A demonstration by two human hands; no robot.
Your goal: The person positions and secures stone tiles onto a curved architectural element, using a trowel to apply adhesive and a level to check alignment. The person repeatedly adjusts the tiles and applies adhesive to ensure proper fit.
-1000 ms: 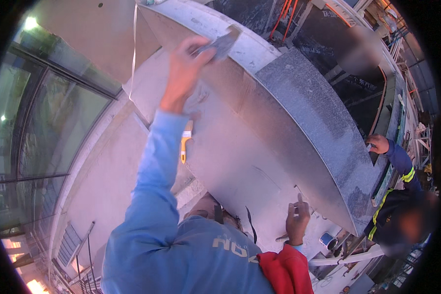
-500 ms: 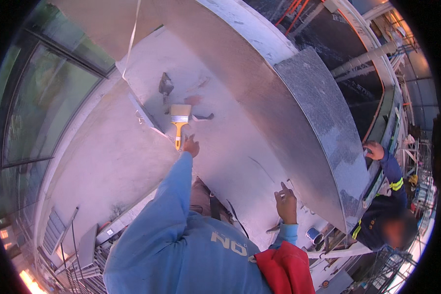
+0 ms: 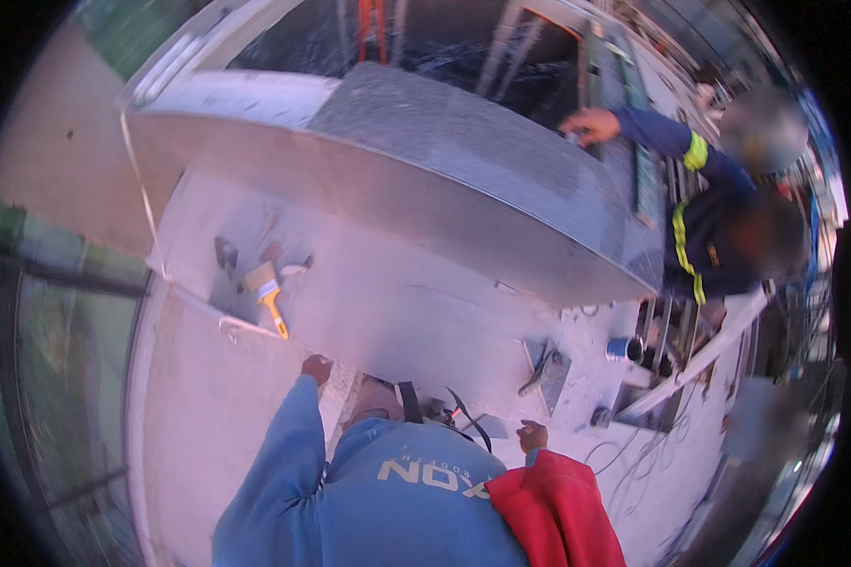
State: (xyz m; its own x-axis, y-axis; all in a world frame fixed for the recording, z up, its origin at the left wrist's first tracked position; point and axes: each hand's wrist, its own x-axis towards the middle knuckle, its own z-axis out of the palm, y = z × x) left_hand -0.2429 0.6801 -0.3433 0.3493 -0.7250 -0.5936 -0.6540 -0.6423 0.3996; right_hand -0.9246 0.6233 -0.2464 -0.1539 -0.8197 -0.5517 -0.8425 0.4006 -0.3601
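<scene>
Blue bucket (image 3: 621, 350) looks dark inside; I cannot tell the grip of left hand (image 3: 318, 369) or right hand (image 3: 533, 436).

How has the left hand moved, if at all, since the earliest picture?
Yes: the left hand has come from near the wall's rim toward the shirt, now nearer it than the brush.

left hand (image 3: 318, 369) and right hand (image 3: 532, 435) bare, low, well apart
</scene>
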